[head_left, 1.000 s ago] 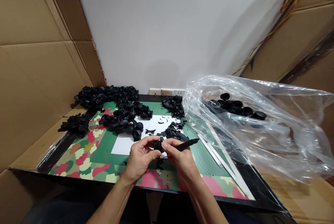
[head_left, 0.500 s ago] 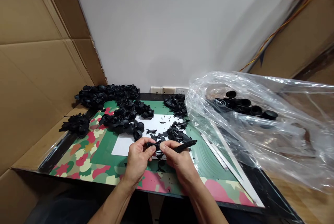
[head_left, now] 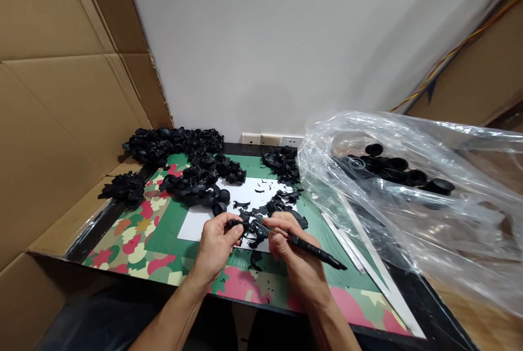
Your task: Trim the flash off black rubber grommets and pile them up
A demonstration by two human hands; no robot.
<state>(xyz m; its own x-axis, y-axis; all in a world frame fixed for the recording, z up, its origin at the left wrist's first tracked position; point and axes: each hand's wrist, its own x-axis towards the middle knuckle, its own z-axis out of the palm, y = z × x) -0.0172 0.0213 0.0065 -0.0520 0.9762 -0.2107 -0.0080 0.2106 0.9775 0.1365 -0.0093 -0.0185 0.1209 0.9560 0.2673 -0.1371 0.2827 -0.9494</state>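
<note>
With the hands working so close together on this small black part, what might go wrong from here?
1. The slim black knife-like tool in the right hand points toward the left hand, which pinches the small black rubber part; a slip may cut a finger.
2. Loose black trimmings on the white paper sheet may hide the part if it drops.

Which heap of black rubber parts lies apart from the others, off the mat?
The small heap at the far left. It sits alone by the cardboard wall, outside the patterned mat; the other heaps lie farther right.
</note>
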